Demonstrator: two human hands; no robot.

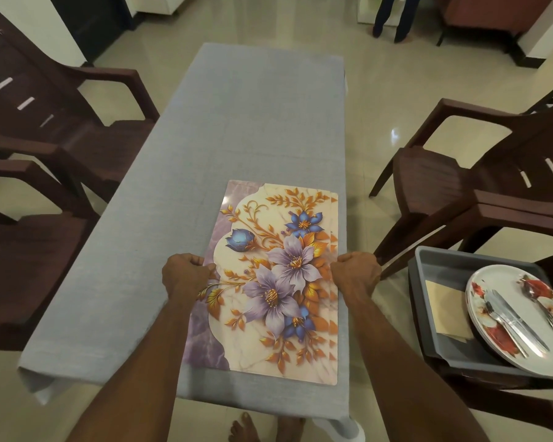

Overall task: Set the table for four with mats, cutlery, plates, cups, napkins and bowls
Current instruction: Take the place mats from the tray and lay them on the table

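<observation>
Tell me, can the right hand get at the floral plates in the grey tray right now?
Probably not yet: the right hand grips the stacked floral mats' edge. The floral plates sit uncovered in the grey tray alongside.

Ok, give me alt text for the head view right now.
Both hands, left hand and right hand, grip opposite edges of a stack of floral mats lying on the grey-clothed table. A grey tray to the right holds plates and cutlery.

Plates cut off by rt edge; mat stack count unclear, fingertips tucked under.
</observation>
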